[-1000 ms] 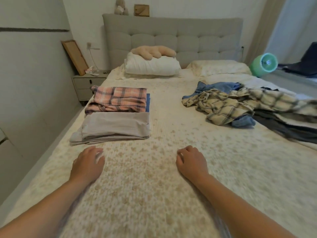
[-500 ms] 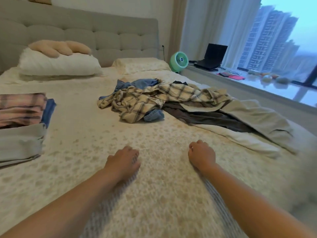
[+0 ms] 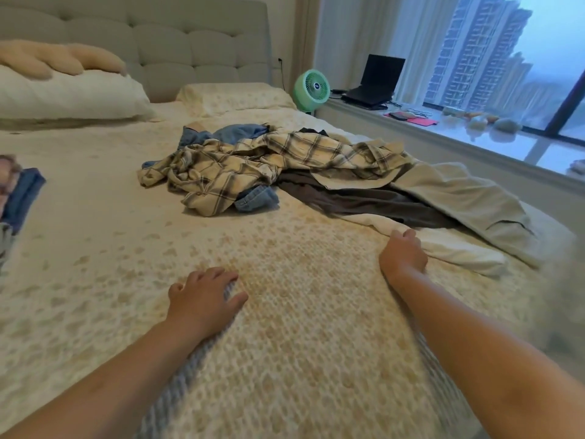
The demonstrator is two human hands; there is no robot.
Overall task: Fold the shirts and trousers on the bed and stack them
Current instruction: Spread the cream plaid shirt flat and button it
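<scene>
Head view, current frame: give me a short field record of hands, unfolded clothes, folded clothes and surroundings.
left hand: flat on the bedspread, holding nothing
right hand: at the edge of a white garment, fingers curled; grip unclear
unfolded pile: plaid shirt over jeans, dark trousers, beige trousers
folded stack: at left edge, mostly cropped
windowsill: green fan, laptop

A single head-worn wide-angle camera looks forward and down across the bed [image 3: 285, 327] from near its foot, at close range. Both forearms enter from the lower frame edge; the window [image 3: 493, 58] fills the upper right, the headboard [image 3: 164, 42] the upper left.
</scene>
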